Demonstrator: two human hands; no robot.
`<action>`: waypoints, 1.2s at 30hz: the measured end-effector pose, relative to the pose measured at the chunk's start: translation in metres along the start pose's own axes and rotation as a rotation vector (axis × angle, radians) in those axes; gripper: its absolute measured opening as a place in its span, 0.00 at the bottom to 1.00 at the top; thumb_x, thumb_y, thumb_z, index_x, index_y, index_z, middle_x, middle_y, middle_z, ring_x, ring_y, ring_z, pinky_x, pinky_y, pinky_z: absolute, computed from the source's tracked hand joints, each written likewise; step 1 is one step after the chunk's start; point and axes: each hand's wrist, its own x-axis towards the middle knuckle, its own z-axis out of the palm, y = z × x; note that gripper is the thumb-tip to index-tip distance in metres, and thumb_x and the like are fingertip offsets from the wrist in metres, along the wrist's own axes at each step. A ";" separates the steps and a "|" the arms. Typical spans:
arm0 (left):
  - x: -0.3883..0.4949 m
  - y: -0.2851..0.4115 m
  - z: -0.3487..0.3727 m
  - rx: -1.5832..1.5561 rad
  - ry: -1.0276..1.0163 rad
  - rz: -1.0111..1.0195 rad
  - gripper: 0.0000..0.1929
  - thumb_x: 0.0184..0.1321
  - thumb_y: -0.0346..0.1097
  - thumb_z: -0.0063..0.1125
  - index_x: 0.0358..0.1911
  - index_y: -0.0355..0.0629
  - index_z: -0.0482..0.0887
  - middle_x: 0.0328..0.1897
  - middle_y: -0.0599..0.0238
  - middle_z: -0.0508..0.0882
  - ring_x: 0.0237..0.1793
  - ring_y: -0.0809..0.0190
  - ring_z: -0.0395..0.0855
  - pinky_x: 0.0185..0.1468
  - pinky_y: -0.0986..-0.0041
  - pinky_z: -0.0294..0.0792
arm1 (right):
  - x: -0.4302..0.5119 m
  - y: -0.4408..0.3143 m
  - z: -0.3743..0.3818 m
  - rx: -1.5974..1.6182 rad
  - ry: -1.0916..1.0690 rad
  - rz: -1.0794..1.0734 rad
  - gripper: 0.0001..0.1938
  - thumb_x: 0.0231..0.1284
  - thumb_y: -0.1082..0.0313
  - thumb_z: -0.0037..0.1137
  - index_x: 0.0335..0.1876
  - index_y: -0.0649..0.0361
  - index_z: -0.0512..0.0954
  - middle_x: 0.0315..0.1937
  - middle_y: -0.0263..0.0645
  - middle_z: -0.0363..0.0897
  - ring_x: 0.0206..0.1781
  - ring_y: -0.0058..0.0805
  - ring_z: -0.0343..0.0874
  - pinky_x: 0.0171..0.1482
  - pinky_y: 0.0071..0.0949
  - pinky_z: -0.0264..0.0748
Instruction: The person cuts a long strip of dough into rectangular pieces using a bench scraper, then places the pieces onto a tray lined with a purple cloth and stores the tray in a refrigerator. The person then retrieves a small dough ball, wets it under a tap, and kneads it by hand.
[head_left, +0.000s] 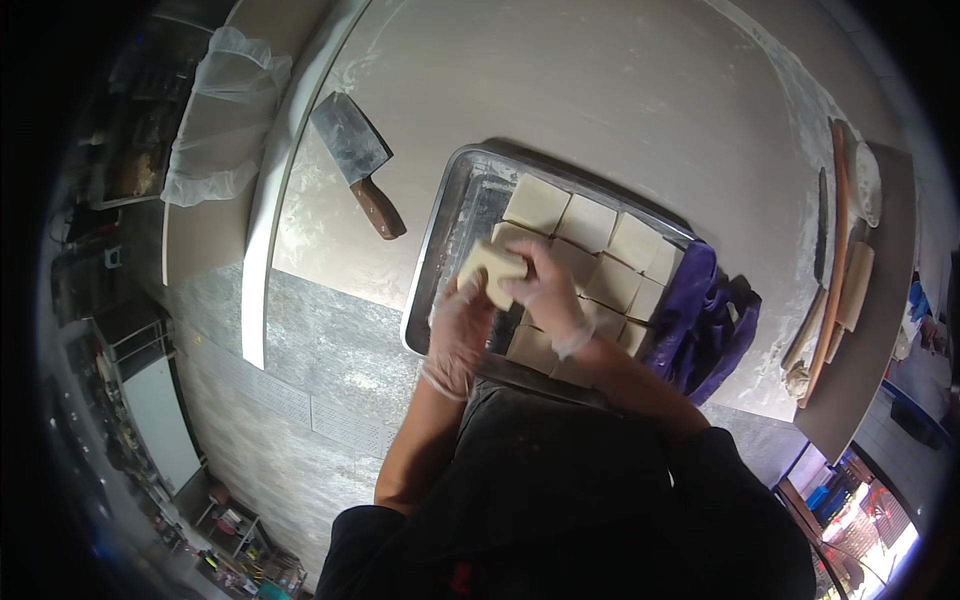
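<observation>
Both my hands wear clear plastic gloves and hold one piece of pale dough (491, 271) above a metal tray. My left hand (461, 322) grips its lower left side, and my right hand (551, 289) has its right edge; both are a little blurred. Below them, the rectangular metal tray (437, 251) holds several flat square dough pieces (589, 223) set close together in rows. The tray's left strip shows bare, floury metal. My hands and forearms hide part of the rows.
A cleaver (356, 150) with a wooden handle lies left of the tray on the floury worktop (562, 82). A purple cloth (697, 322) drapes over the tray's right edge. Rolling pins (838, 225) lie along the right side. A crumpled translucent plastic sheet (225, 120) rests at upper left.
</observation>
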 end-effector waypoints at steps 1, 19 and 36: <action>-0.007 -0.011 -0.015 -0.026 0.059 -0.034 0.21 0.67 0.32 0.59 0.63 0.40 0.74 0.58 0.58 0.82 0.58 0.57 0.81 0.62 0.61 0.73 | -0.014 0.013 0.001 -0.010 0.000 0.006 0.24 0.58 0.77 0.64 0.61 0.63 0.72 0.49 0.36 0.80 0.52 0.21 0.78 0.53 0.22 0.77; -0.015 -0.035 -0.020 0.267 0.297 -0.068 0.18 0.65 0.29 0.60 0.57 0.41 0.76 0.52 0.60 0.83 0.53 0.56 0.82 0.58 0.58 0.73 | -0.056 0.011 -0.101 -0.137 0.156 -0.111 0.08 0.68 0.76 0.57 0.50 0.60 0.78 0.44 0.30 0.81 0.48 0.18 0.79 0.53 0.19 0.75; -0.013 -0.009 -0.049 0.773 0.151 0.265 0.16 0.66 0.26 0.58 0.58 0.36 0.80 0.56 0.62 0.84 0.56 0.65 0.80 0.61 0.77 0.69 | -0.215 0.017 -0.261 -1.088 0.985 0.025 0.26 0.53 0.62 0.70 0.57 0.64 0.74 0.53 0.52 0.76 0.55 0.53 0.76 0.55 0.42 0.75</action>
